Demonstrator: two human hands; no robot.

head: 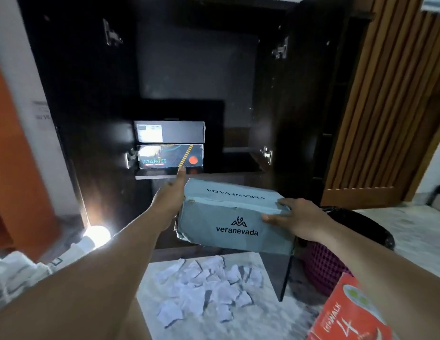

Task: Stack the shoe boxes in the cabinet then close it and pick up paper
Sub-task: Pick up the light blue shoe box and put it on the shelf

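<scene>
I carry a grey-blue "veranevada" shoe box (228,212) in the air in front of the open dark cabinet (194,69). My left hand (171,195) lies flat against the box's left end, fingers straight. My right hand (291,218) grips the box's right end, thumb on the front and fingers over the lid edge. Inside the cabinet at the lower left, a black box (170,131) is stacked on a dark "FOAMIES" box (170,156). Several torn white paper pieces (206,288) are scattered on the floor below the held box.
A red shoe box (349,312) lies at the bottom right. A dark basket with a black liner (336,261) stands to the right. Both cabinet doors (302,94) are swung open. A bright lamp (97,235) glows on the floor at the left, beside white bags (20,271).
</scene>
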